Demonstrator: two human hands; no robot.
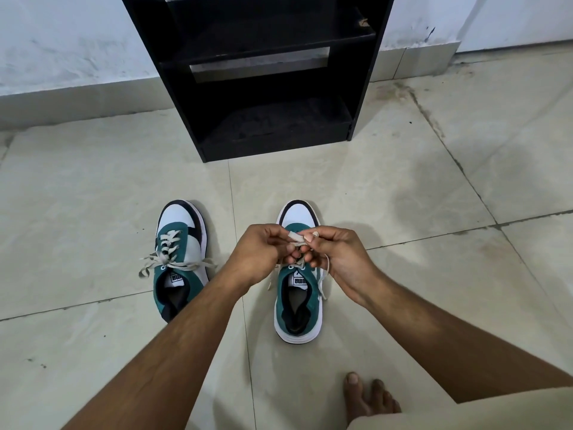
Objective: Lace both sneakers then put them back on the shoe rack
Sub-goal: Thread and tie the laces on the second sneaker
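Two green, white and black sneakers stand side by side on the tiled floor, toes toward the rack. The left sneaker point(179, 259) is laced, its beige lace ends lying loose to both sides. Above the right sneaker point(298, 302) my left hand point(260, 252) and my right hand point(338, 256) meet, both pinching the beige lace point(296, 238) of that shoe. Lace ends hang down past the shoe's right side. My hands hide the eyelet area. The black shoe rack point(362, 88) stands ahead against the wall, its shelves bare.
Pale floor tiles point(93, 187) with dark grout lines spread all around. A white wall with a low skirting runs behind the rack. My bare foot point(369, 398) rests on the floor at the lower right, near my knee.
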